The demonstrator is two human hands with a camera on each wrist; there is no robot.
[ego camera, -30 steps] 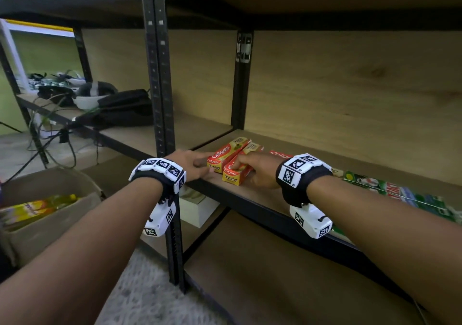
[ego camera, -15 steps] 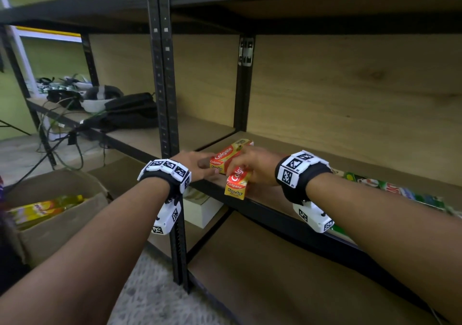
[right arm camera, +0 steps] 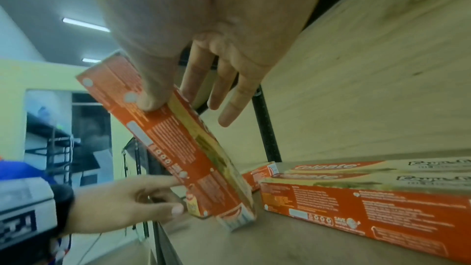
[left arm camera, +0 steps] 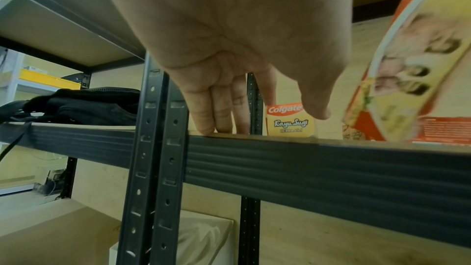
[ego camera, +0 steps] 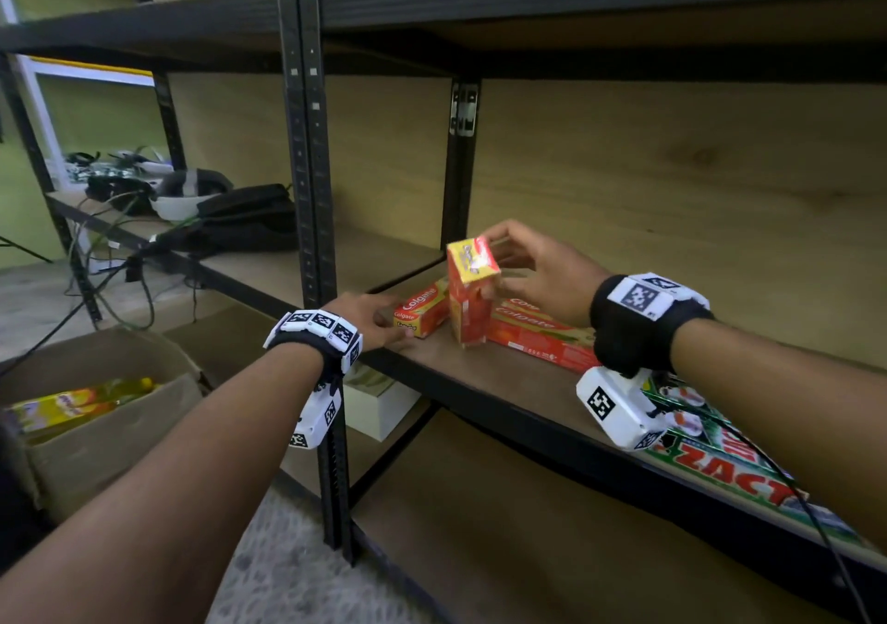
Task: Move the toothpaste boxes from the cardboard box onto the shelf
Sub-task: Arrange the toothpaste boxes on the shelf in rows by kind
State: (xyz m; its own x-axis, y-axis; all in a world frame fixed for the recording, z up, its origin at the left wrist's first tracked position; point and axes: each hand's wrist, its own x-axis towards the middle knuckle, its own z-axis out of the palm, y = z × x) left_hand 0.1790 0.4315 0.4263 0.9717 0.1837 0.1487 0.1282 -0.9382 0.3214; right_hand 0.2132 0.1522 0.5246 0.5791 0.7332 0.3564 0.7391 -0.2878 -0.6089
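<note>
Toothpaste box (ego camera: pixel 469 304) stands nearly upright on the shelf (ego camera: pixel 504 373), tilted a little, its lower end on the board and its upper end pinched between thumb and fingers of the right hand (ego camera: pixel 545 273). In the right wrist view the thumb (right arm camera: pixel 153 92) presses one face while the other fingers reach behind it. Left hand (ego camera: pixel 372 318) lies at the shelf's front edge, fingers nearly straight and gripping nothing, fingertips just beside a flat box (ego camera: pixel 422 309) that lies left of the tilted one. Two more boxes (right arm camera: pixel 369 188) lie flat side by side to the right. Green cartons (ego camera: pixel 720 460) lie farther right on the same shelf. Cardboard box (ego camera: pixel 110 426) sits on the floor to the left with yellow packs (ego camera: pixel 72 405) inside.
</note>
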